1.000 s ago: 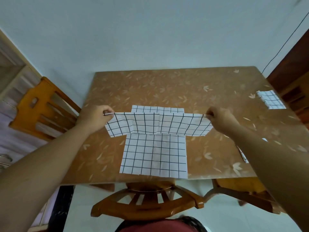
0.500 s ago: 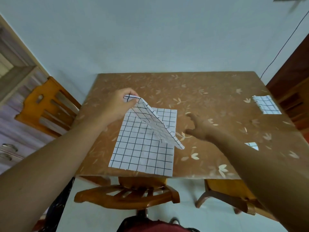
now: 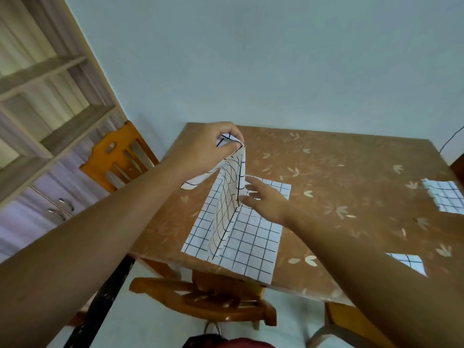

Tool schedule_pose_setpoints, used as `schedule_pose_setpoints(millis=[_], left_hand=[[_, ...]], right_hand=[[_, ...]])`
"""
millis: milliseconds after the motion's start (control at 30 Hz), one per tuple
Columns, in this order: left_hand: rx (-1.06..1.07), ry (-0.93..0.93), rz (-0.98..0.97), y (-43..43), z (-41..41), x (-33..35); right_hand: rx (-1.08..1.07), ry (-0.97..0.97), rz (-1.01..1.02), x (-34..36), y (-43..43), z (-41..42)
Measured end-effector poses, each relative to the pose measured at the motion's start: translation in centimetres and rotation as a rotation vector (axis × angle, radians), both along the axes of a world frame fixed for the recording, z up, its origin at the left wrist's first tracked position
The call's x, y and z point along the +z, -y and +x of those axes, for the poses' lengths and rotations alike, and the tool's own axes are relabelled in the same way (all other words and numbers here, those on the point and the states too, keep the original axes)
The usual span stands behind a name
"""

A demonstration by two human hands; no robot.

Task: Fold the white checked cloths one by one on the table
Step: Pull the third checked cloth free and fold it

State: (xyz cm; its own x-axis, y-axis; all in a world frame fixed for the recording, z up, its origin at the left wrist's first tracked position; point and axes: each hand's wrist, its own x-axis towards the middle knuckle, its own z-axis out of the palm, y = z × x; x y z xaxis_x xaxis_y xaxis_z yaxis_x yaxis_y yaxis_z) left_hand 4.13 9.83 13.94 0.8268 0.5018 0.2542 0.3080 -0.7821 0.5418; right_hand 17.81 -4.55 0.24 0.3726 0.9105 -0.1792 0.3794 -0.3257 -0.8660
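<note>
A white checked cloth (image 3: 251,244) lies on the brown leaf-patterned table (image 3: 339,177) near its front edge. My left hand (image 3: 208,146) pinches the cloth's folded strip by one end and holds it up above the table, so the strip stands on edge along the cloth. My right hand (image 3: 266,199) hovers with fingers spread at the strip's right side, over the flat part of the cloth, holding nothing. A folded checked cloth (image 3: 444,198) rests at the table's right edge. Another checked piece (image 3: 408,263) shows beside my right forearm.
An orange wooden chair (image 3: 118,159) stands left of the table, and another chair (image 3: 200,297) is tucked under the front edge. A wooden shelf unit with drawers (image 3: 50,121) fills the left. The pale wall is behind the table.
My right hand let go of the cloth's end and came back beside the raised strip. My left hand lifted its end higher. The view swung left.
</note>
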Motion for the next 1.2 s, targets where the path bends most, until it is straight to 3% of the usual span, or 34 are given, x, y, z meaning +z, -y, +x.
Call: schedule_pose_setpoints(millis=[100, 267, 400, 533, 667, 833, 1033, 1200], left_hand=[[-0.008, 0.082, -0.056, -0.7, -0.3, 0.7], [-0.012, 0.170, -0.106, -2.1, 0.1, 2.0], [-0.019, 0.207, -0.090, -3.6, 0.3, 2.7], [-0.049, 0.224, -0.079, -4.7, 0.7, 3.2], [-0.071, 0.216, -0.066, -6.7, 0.6, 3.1], [-0.020, 0.250, -0.077, -10.2, 0.2, 2.3], [0.007, 0.277, -0.183, -12.5, -0.1, 1.6], [-0.122, 0.196, -0.243, -12.9, -0.3, 2.1]], right_hand=[[0.036, -0.046, 0.005, 0.9, -0.8, -0.8], [-0.018, 0.077, 0.011, 1.5, -2.5, -1.4], [-0.042, -0.013, 0.038, 2.5, -3.5, -2.0], [-0.121, 0.291, 0.113, 2.8, -5.3, -2.6], [-0.302, 0.388, 0.143, 2.9, -6.3, -2.0], [-0.422, 0.325, 0.162, 3.3, -6.3, -0.6], [-0.395, 0.219, 0.162, 3.9, -6.6, -0.9], [-0.346, 0.308, 0.041, 2.7, -7.4, -2.3]])
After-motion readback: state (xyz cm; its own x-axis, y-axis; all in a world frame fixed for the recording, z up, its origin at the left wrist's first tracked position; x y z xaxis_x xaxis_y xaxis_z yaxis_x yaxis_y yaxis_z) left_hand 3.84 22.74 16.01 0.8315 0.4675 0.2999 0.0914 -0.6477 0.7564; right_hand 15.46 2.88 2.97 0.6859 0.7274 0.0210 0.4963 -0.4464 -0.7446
